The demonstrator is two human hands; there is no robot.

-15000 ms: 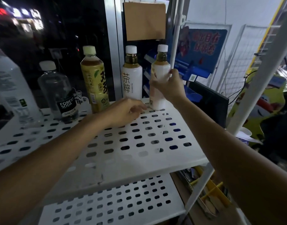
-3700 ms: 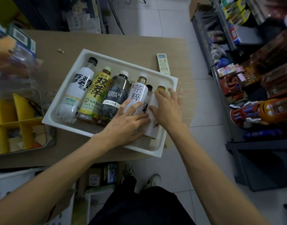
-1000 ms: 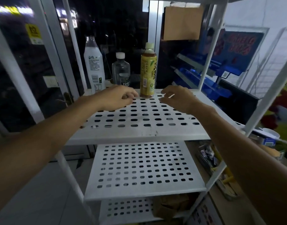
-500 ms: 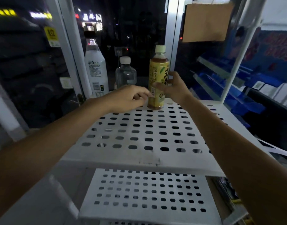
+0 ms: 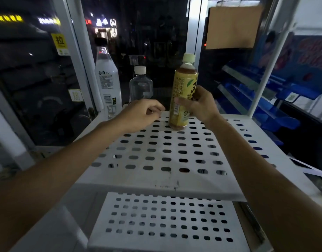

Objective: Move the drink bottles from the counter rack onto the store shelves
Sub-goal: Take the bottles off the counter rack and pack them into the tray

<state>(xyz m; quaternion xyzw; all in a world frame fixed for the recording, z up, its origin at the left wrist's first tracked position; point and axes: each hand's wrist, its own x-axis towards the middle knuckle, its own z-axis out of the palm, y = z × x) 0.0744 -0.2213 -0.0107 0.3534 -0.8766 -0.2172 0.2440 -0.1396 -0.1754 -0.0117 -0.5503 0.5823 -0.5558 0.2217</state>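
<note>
Far left on the glass door, there's a yellow pull sticker [image 5: 59, 41]. Next, at the back left corner of the white perforated top shelf [image 5: 174, 179], a tall white bottle [image 5: 106, 88] stands upright with a clear soda bottle [image 5: 141, 86] just beside it, white cap on. Your left hand [image 5: 142, 113] comes in front of that clear bottle, low over the shelf, fingers loosely curled and holding nothing; whether it touches the shelf, I can't tell. Just right of it is the yellow tea bottle [image 5: 183, 99], upright, base down on the top shelf near the back edge. Your right hand [image 5: 199, 106] grips it around the middle, thumb across the front of the label, fingers wrapped round the far side. Below you, the second perforated shelf [image 5: 167, 245] sits bare. Up right, a brown cardboard sheet [image 5: 233, 28] hangs on the window, and blue bins [image 5: 265, 99] run down the right side.
</note>
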